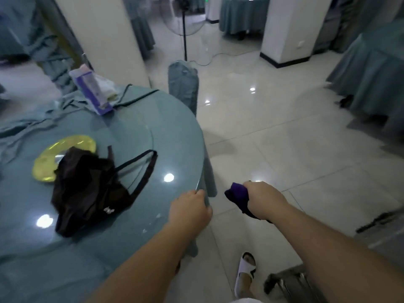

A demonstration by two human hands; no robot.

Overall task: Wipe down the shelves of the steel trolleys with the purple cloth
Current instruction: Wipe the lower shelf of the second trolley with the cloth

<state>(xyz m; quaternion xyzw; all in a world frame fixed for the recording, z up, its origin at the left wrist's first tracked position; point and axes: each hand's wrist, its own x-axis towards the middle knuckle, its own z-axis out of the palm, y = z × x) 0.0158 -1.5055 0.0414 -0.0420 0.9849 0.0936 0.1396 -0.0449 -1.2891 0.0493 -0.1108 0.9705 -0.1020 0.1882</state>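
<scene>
My right hand (pixel 263 199) is closed around the bunched purple cloth (pixel 237 195), held in the air over the tiled floor. My left hand (pixel 190 207) rests on the rim of the round glass-topped table (pixel 135 136), fingers curled over the edge with nothing in them. A steel corner, possibly part of a trolley (pixel 288 283), shows at the bottom right under my right forearm; the rest of it is hidden.
On the table lie a black bag (pixel 87 189), a yellow dish (pixel 46 162) and a purple-white box (pixel 91 90). A covered chair (pixel 184 86) stands behind the table, beside a white pillar (pixel 105 36). A fan stand (pixel 184 33) and draped tables (pixel 371 68) lie further off.
</scene>
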